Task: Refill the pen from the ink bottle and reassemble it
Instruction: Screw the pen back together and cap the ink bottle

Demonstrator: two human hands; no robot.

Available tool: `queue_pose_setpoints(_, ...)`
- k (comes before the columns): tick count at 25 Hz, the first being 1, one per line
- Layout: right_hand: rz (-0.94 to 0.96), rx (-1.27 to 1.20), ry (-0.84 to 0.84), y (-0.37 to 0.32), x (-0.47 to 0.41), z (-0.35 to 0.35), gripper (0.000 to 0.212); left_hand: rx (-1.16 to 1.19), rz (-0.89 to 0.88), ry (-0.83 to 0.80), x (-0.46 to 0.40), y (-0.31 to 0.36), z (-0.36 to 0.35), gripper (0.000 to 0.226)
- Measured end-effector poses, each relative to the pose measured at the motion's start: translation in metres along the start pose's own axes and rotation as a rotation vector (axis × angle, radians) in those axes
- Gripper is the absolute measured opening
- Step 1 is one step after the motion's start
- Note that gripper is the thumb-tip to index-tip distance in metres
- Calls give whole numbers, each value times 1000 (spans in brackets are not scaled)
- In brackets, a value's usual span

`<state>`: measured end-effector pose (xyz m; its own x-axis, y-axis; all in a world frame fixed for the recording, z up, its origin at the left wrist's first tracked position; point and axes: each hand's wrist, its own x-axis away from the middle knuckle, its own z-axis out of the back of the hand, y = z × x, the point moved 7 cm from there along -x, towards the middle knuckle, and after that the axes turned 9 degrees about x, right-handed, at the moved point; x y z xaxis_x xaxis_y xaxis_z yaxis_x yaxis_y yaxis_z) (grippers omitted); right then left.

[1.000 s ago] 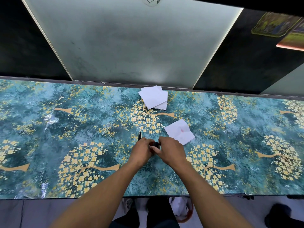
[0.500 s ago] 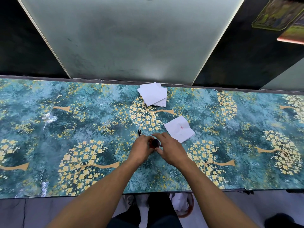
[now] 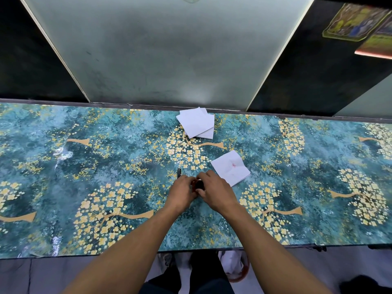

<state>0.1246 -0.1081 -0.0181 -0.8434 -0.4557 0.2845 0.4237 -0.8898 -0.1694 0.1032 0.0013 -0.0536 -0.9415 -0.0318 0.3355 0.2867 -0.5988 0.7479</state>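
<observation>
Holding: your left hand (image 3: 182, 190) and right hand (image 3: 214, 190) close together around the small dark ink bottle (image 3: 199, 185), mid tabletop (image 3: 63, 166), nearer its front edge.
Grip: both sets of fingers are clamped on the bottle; you cannot tell whether the cap is on or off.
Pen: a dark pen part (image 3: 179, 172) pokes out just behind your left hand.
Progress: probably early, filling and reassembly seem left.
Room: stained paper (image 3: 230, 167) just right, paper stack (image 3: 196, 122) at the back edge; open tabletop left and right.
</observation>
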Motion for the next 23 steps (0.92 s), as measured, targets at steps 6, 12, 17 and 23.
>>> queue_pose_setpoints(6,-23,-41,27,2,-1,-4,25,6,3,7,0,-1,-1,39)
queue_pose_setpoints(12,-107,-17,36,5,1,-5,31,-4,-2,20,0,-2,-1,42)
queue_pose_setpoints(17,-120,-17,47,5,4,-7,32,-15,-7,29,0,-1,-2,39)
queue_pose_setpoints(23,-149,-62,65,6,7,-9,30,-4,-1,42,1,-2,-4,40)
